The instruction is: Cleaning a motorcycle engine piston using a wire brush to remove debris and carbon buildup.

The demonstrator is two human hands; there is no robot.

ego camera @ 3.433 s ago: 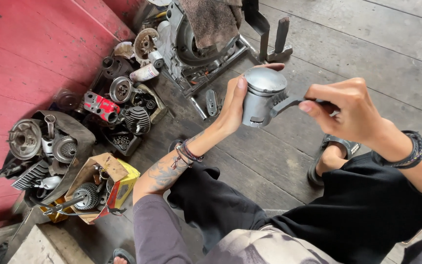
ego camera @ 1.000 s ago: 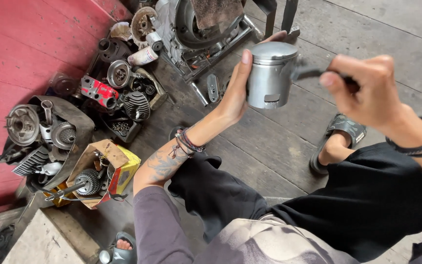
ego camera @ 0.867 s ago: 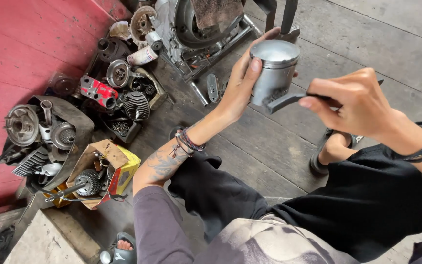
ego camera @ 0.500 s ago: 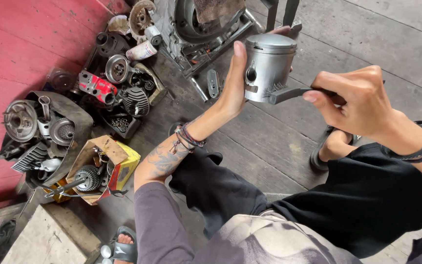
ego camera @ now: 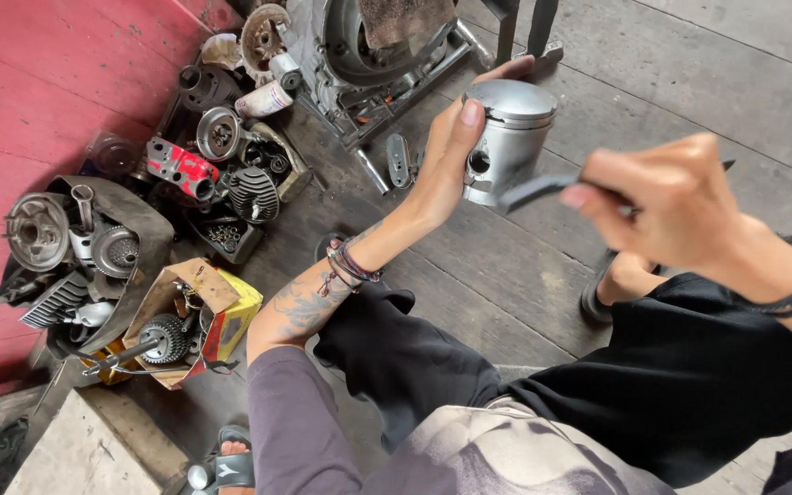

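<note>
My left hand (ego camera: 451,151) grips a grey metal piston (ego camera: 506,137) from its left side, crown up, with the pin hole facing me. My right hand (ego camera: 666,206) is closed around a thin dark tool (ego camera: 533,190), blurred from motion, whose tip sits against the lower skirt of the piston. Both hands are raised above the wooden plank floor (ego camera: 543,293). Dark bracelets circle each wrist.
An engine case (ego camera: 368,50) stands on the floor beyond the piston. Left of it lie several engine parts: a finned cylinder (ego camera: 254,194), a red part (ego camera: 176,165), round covers (ego camera: 38,229). A torn cardboard box (ego camera: 190,316) holds a gear. A red wall (ego camera: 38,82) runs along the left.
The piston has been turned and tilted in my left hand. My right hand with the tool has moved down and back against the piston's lower side, and the view has shifted slightly.
</note>
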